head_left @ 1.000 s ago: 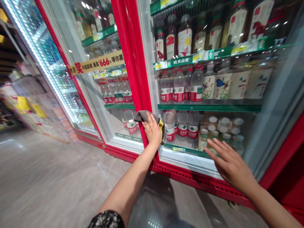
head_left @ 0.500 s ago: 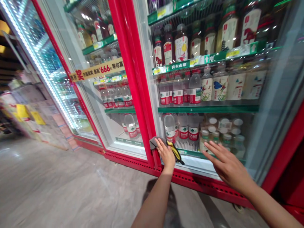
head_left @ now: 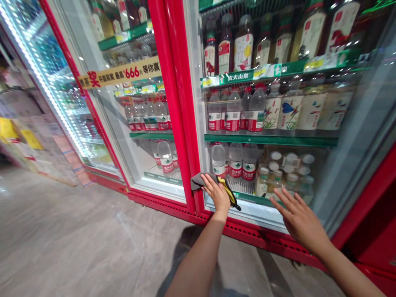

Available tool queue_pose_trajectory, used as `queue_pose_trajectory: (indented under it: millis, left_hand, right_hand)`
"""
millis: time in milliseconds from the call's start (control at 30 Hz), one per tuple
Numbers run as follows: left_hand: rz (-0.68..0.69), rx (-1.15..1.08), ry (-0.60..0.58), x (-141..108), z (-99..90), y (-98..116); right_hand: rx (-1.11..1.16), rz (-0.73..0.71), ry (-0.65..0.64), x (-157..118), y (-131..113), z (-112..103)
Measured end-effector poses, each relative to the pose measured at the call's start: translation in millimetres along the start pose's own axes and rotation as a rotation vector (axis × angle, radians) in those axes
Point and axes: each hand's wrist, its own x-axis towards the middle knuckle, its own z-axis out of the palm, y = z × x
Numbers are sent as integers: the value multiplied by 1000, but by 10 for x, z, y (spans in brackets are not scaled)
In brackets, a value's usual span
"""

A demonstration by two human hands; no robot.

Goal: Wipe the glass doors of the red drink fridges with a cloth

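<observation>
My left hand (head_left: 217,194) presses a grey cloth (head_left: 201,180) with a yellow and black edge flat against the lower left of a glass door, where it overlaps the red door frame (head_left: 182,103). The cloth sticks out on both sides of the fingers. To the right, my right hand (head_left: 301,218) holds nothing. Its fingers are spread at the lower glass, in front of small bottles with white caps (head_left: 262,181); whether they touch the glass I cannot tell.
Behind the glass, green-edged shelves (head_left: 272,140) hold drink bottles. A second door with a yellow banner (head_left: 123,75) is on the left, beyond it a lit fridge and stacked boxes (head_left: 46,152). A red perforated base (head_left: 262,241) runs above the grey floor (head_left: 93,239).
The view has shifted and tilted a little. My left hand and the cloth stay low on the frame, slightly further left over it. My right hand remains spread, slightly lower and to the right in view.
</observation>
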Motion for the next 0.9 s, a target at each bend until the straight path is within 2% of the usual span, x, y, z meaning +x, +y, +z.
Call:
queue_pose_trajectory:
  millis: [100,200,300,367,467,533,567,667,700,733,800,900]
  left_hand:
    - [150,32,-15,150,-5,126]
    - [269,89,-131,106,-71,-20]
    - [300,122,-226,-24,-105,-180]
    - [313,126,-216,-56,-65,-97]
    - [379,140,-189,-73,60,245]
    - [517,165,-227,-135,133,404]
    - [621,176,-260,-178,153,419]
    - [938,176,-372,-258,123,250]
    - [983,170,-390,-239,88,179]
    - [982,164,-386,-192,47,135]
    - [866,150,-306,-43,-33,180]
    - [633,87,-125,149,-79,536]
  right_hand:
    - [10,31,-8,-12,-9,36]
    - [-4,57,-37,-5,-40,45]
    - [-43,78,-60,-2,-67,64]
    - [-53,96,-76,0,-78,82]
    - [-47,110,-92,12,-85,99]
    - [-44,111,-98,23,-81,96]
    - [-43,110,-101,27,-77,91]
    - [-36,105,-103,34,-57,68]
    - [-34,102,-103,33,-50,59]
    - [-31,98,-103,32,-42,50]
    - [-23,90,-103,29,-31,37]
    - [-8,82,-91,27,-23,33]
